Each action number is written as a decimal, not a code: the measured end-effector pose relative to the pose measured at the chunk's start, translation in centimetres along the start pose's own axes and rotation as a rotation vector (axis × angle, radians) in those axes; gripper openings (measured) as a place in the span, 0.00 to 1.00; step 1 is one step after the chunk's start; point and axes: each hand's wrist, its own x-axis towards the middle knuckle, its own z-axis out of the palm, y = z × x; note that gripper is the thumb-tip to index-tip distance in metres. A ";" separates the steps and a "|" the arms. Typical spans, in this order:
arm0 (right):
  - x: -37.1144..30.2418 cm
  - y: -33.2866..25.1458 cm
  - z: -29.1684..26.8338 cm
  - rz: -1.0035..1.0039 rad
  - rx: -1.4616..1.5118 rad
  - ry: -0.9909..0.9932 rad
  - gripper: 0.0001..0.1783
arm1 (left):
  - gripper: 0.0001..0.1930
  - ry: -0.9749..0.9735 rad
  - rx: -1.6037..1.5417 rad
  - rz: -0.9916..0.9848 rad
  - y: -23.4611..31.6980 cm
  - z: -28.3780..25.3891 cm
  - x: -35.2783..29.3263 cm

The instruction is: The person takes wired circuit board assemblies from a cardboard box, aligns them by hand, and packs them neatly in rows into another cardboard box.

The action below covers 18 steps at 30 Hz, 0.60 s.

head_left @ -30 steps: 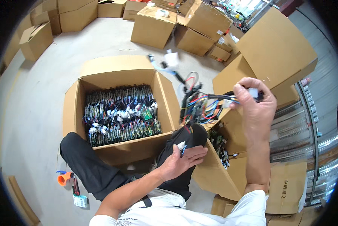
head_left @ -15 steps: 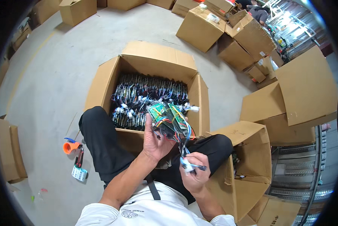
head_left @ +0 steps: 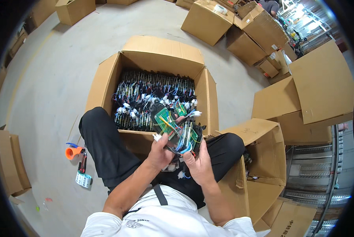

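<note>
Between my hands, above my lap, is a bunch of green circuit boards [head_left: 163,121] in black housings, with coloured wires and white plugs trailing from them. My left hand [head_left: 160,152] grips the bunch from its left side, thumb on top. My right hand [head_left: 200,162] clasps it from the right, its thumb by the looped blue and white wires. Just beyond stands an open cardboard box [head_left: 161,47], packed with rows of similar wired boards [head_left: 153,85]. The undersides of the held boards are hidden.
Another open carton [head_left: 265,158] with some wired parts stands at my right knee. An orange tape dispenser [head_left: 73,152], a red-handled tool [head_left: 83,162] and a pale label packet [head_left: 83,179] lie on the floor at left. Stacked cartons [head_left: 208,21] stand far right; a person [head_left: 270,6] is behind.
My right hand has moved up from the dangling wires and plugs to the boards' right side. The bunch has turned and spread, showing more of the boards.
</note>
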 end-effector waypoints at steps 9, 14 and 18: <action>-0.5 2.0 -0.3 0.197 0.360 0.033 0.27 | 0.55 -0.158 0.235 -0.120 4.9 -1.7 -1.4; 0.1 3.4 -0.4 0.230 0.490 -0.015 0.26 | 0.38 0.134 0.372 -0.232 3.6 -1.7 -2.0; 0.0 4.0 -0.5 0.310 0.588 0.023 0.27 | 0.29 0.274 0.154 -0.096 1.2 -3.2 -2.3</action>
